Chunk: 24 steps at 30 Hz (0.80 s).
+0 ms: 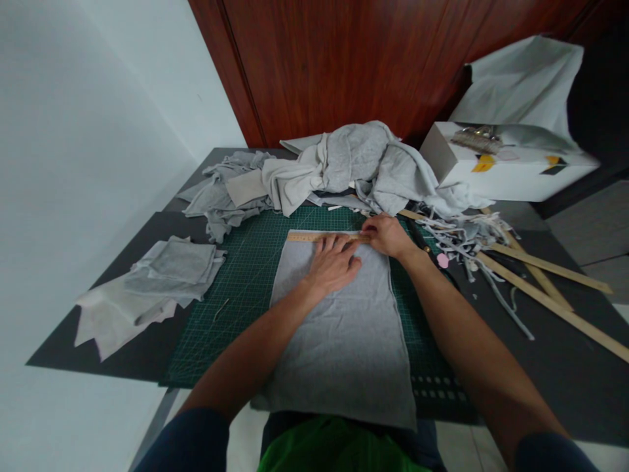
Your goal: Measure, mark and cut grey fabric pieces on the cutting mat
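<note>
A grey piece of cloth (344,347) lies lengthwise before me, its near end hanging over the table edge. Across its far edge rests a wooden ruler (302,236). My left hand (334,263) lies flat with fingers spread, the fingertips pressing on the ruler and the palm over the cloth. At the ruler's right end, my right hand (387,236) has its fingers bent and pressed together by the cloth's far right corner. What sits between those fingertips is hidden. Beneath the cloth is a green cutting mat (246,282).
Heaped grey fabric (358,157) runs along the back. Folded cloth pieces (181,262) lie at left. Fabric strips (462,233), wooden strips (555,305) and scissors-like black handles (417,235) crowd the right. A white box (515,174) stands at back right, against a wooden panel (344,65).
</note>
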Each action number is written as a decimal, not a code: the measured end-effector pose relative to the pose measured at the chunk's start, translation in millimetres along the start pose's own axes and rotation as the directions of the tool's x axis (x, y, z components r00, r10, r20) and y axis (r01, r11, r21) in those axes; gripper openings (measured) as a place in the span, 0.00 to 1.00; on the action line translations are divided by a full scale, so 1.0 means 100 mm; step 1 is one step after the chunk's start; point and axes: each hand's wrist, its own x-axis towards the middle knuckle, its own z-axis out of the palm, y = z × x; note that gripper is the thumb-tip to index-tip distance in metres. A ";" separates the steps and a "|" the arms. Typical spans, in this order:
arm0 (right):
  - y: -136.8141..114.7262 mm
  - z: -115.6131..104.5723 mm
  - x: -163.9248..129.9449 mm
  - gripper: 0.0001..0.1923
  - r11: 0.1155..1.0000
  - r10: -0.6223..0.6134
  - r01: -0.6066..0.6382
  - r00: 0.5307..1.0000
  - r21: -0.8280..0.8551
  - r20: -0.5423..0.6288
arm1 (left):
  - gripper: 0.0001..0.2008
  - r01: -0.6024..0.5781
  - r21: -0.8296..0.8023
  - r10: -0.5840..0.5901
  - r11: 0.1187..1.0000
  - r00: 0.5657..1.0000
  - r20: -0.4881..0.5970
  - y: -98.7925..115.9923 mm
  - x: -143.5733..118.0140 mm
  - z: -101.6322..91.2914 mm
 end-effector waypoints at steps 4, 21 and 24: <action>0.04 -0.04 -0.01 0.10 0.999 0.030 -0.030 0.999 -0.046 0.010 | 0.23 -0.001 -0.007 0.001 1.000 1.000 0.000 -0.01 0.00 0.01; 0.02 -0.09 -0.01 0.09 0.998 0.026 -0.025 0.999 -0.053 0.023 | 0.24 0.007 -0.014 -0.008 1.000 1.000 -0.009 0.00 0.00 0.02; 0.06 -0.15 -0.03 0.07 0.993 0.088 -0.085 0.996 -0.085 0.032 | 0.25 0.000 -0.017 0.000 1.000 1.000 -0.006 0.00 0.00 0.01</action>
